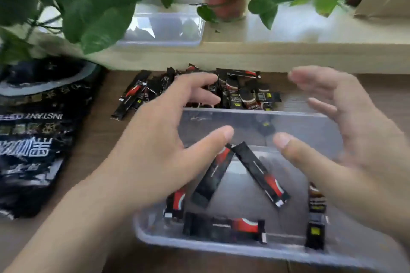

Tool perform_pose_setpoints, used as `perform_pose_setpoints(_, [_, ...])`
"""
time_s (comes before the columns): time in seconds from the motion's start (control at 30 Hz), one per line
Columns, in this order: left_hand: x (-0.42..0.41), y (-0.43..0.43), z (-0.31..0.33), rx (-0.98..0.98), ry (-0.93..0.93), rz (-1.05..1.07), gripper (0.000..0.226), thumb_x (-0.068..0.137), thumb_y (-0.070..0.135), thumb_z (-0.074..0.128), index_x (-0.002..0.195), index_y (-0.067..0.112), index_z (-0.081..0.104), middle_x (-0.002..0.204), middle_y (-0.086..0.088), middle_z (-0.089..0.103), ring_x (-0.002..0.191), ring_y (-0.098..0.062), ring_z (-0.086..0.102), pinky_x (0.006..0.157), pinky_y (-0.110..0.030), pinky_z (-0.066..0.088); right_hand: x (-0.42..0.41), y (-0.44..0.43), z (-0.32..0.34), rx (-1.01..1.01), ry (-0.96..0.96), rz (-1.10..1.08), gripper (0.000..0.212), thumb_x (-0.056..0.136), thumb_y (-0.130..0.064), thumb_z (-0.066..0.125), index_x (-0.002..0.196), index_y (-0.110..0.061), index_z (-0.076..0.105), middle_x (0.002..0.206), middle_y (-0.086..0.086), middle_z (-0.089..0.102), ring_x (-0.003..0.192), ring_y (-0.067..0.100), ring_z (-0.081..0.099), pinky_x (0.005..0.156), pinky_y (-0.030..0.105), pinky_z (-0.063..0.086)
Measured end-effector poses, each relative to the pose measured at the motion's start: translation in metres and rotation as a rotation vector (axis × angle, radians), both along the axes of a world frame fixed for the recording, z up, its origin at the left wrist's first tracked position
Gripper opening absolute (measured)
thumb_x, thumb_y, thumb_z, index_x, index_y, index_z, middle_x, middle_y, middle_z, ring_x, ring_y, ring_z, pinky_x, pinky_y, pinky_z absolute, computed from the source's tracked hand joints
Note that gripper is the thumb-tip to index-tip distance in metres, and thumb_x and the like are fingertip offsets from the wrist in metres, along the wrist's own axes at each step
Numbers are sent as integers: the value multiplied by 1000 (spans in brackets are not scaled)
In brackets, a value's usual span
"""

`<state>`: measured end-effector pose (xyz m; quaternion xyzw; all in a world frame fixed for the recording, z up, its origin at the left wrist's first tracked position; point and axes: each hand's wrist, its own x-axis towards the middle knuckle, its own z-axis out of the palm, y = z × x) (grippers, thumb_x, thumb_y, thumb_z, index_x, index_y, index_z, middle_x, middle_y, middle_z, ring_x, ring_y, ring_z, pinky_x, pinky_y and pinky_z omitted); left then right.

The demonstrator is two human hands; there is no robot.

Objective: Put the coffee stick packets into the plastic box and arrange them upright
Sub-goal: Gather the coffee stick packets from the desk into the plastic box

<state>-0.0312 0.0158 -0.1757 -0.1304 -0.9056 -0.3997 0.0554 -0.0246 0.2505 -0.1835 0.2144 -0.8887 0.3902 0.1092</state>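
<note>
Left hand (159,139) and right hand (346,139) hover over the plastic box (199,248) in the head view. Both are spread wide with relaxed fingers and hold nothing. The right hand is blurred. The box stands on the bench (106,139) directly in front of me, clear-walled and open-topped.

Five coffee stick packets show inside the box.
- Two leaning packets (213,175) meet at their top ends like an inverted V, with their long axes slanting apart towards me.
- A flat packet (224,227) lies along the near wall, long axis left to right.
- A left-wall packet (176,204) is partly hidden under my left palm.
- A right-wall packet (316,217) appears to stand close to upright.

The loose pile (239,93) lies on the bench just beyond the far wall, with axes mixed.

Handling, as I judge it: each stick is light, thin and flexible, with a slick film skin. A single stick will probably slide and topple unless it has a wall or a neighbour to lean on. I would pinch across the flat faces near mid-length, or gather several side by side as a bundle, then set them down on a crimped end.
</note>
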Motion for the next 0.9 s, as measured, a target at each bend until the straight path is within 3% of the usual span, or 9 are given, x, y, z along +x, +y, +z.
perform_pose_setpoints(0.07, [12,-6,-11,-123,114,7,59,83,50,69,136,39,44,116,25,64,105,7,59,86,-7,40,-11,-2,-6,32,11,-10,76,77,-53,61,145,-29,37,142,-16,47,136,1,41,113,38,38])
perform_pose_setpoints(0.17, [6,-4,-14,-92,123,41,58,84,42,74,135,32,47,112,21,66,103,7,58,86,0,35,-13,-9,-7,100,-13,-33,75,80,-50,66,145,-27,37,142,-11,48,134,3,42,114,38,37])
perform_pose_setpoints(0.3, [13,-5,-14,-56,86,71,52,84,37,75,130,27,52,112,19,68,104,1,60,91,-18,44,-5,-11,-3,110,-53,-72,70,82,-37,72,143,-21,42,138,-5,55,129,9,49,112,35,38])
perform_pose_setpoints(0.4, [17,-6,-9,-44,81,85,49,86,37,74,129,28,53,110,23,66,104,1,58,88,-19,41,-2,-13,2,50,-100,-84,58,83,-34,74,134,-29,48,128,-9,61,122,8,55,108,37,42])
perform_pose_setpoints(0.57, [15,-14,-10,-4,81,141,29,92,35,67,120,30,60,105,21,70,98,4,59,71,1,37,-6,-16,15,-232,-222,-135,28,90,-23,69,116,-30,60,111,-13,70,108,6,63,104,38,47])
perform_pose_setpoints(0.67, [6,-22,-11,-17,91,172,20,92,36,66,111,31,64,96,18,71,93,7,61,72,-4,39,-14,-16,15,-426,-283,-131,18,94,-20,64,108,-31,68,105,-11,75,106,9,66,103,40,48])
perform_pose_setpoints(0.77, [-17,-32,-4,200,31,244,5,90,31,67,93,28,70,80,11,76,83,-4,70,79,-25,53,-32,-18,19,-650,-356,-133,17,97,-12,59,106,-21,71,108,-1,75,108,17,68,98,41,53])
perform_pose_setpoints(0.83, [-39,-43,3,309,8,323,14,93,23,64,82,21,72,74,8,77,72,-6,70,75,-31,54,-52,-13,23,-800,-390,-174,16,98,-8,57,103,-14,71,112,9,72,107,20,67,91,40,56])
perform_pose_setpoints(0.9, [-66,-60,3,267,19,434,21,93,22,63,76,17,74,73,2,76,67,-13,68,70,-35,52,-77,-6,23,-790,-382,-244,14,96,-8,60,100,-14,72,110,11,70,99,20,67,82,36,57])
